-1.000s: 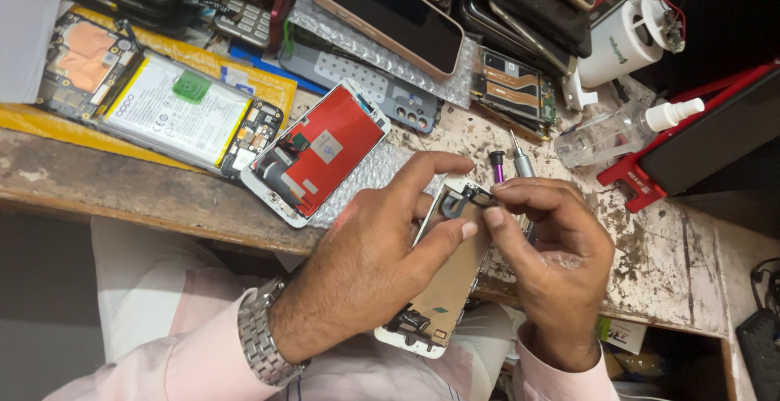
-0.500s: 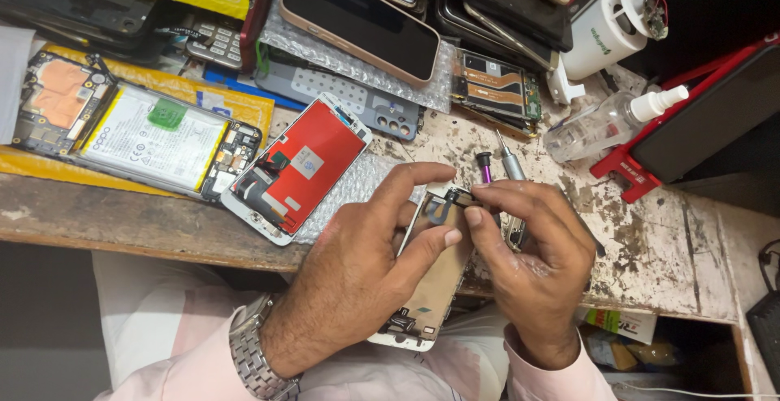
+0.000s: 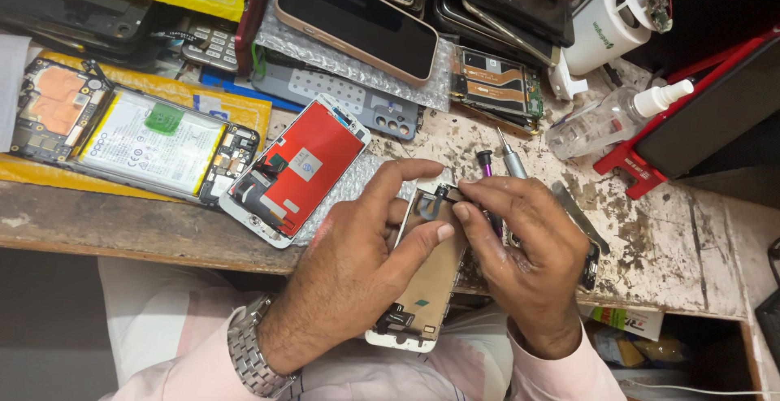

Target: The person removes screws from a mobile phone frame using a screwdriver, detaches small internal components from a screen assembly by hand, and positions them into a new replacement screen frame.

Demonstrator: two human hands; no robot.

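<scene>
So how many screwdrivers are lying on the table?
2 that I can see: a purple-topped screwdriver and a grey screwdriver, side by side just above the right hand. More may hide under the hands.

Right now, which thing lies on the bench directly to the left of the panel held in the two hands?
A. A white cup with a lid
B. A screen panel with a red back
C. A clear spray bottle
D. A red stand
B: the screen panel with a red back lies face down left of the held panel; the left hand and right hand pinch the panel's top end.
</scene>
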